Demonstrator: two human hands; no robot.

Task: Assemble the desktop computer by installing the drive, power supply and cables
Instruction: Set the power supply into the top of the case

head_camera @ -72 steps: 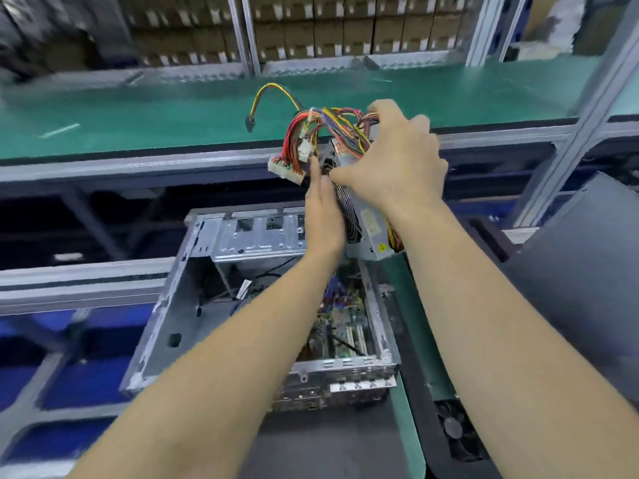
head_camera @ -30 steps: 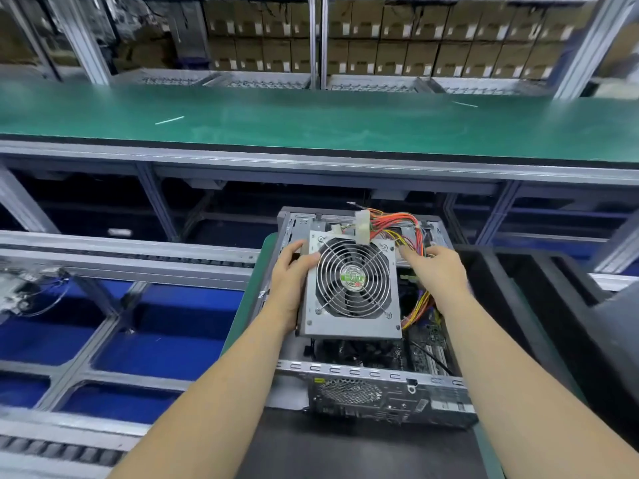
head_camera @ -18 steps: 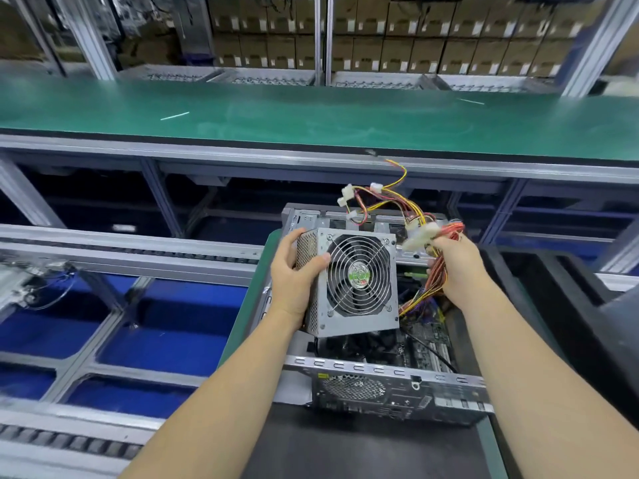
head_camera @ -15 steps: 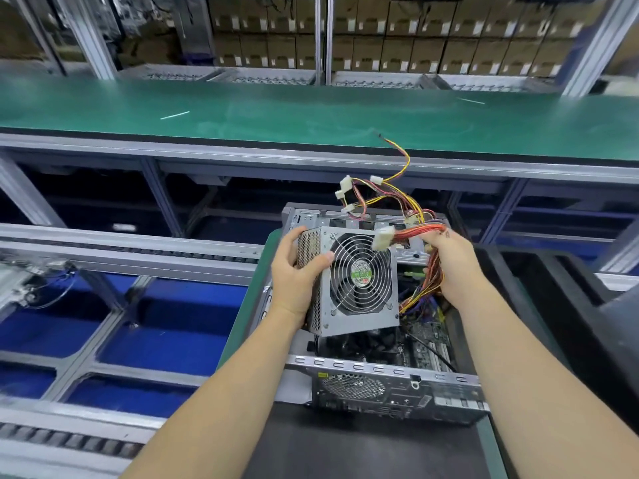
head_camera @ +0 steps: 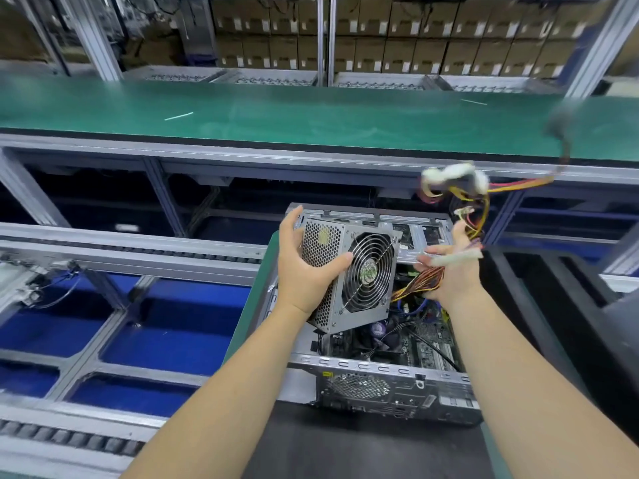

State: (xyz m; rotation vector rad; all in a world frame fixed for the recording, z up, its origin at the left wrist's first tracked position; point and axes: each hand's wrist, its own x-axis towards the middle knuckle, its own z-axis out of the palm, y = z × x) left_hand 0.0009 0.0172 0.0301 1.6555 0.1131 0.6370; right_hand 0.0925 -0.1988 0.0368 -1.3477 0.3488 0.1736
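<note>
While the left hand [head_camera: 304,271] gripped the grey metal power supply with its round fan grille [head_camera: 352,274], tilted above the open silver computer case [head_camera: 380,378], the right hand [head_camera: 453,271] grasped the bundle of red, yellow and orange cables [head_camera: 480,216], blurred white connectors rising beyond.

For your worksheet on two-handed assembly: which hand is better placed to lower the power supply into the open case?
Left. The left hand grips the power supply above the case; the right hand holds the cables.
</note>
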